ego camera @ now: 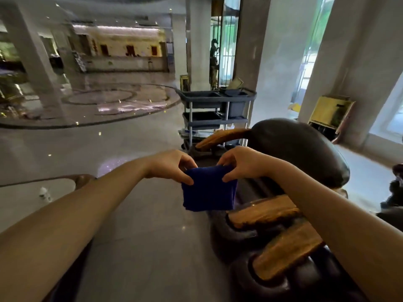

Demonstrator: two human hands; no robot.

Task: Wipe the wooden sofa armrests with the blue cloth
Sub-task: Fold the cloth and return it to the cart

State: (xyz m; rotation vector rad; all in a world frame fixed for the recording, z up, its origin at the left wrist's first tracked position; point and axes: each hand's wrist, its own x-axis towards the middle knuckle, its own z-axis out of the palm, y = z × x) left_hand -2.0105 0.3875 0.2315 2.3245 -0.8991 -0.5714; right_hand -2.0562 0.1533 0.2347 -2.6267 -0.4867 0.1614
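A folded blue cloth hangs in the air at the centre of the head view. My left hand pinches its upper left corner and my right hand pinches its upper right corner. Below and to the right lies the dark sofa with wooden armrest panels: one near panel, a second closer one, and a far curved one beyond the hands. The cloth hangs above the floor beside the near panel and touches no armrest.
A grey cleaning cart stands just behind the sofa's far end. The sofa's rounded dark backrest rises on the right. Polished lobby floor spreads to the left, with a low table edge and pillars beyond.
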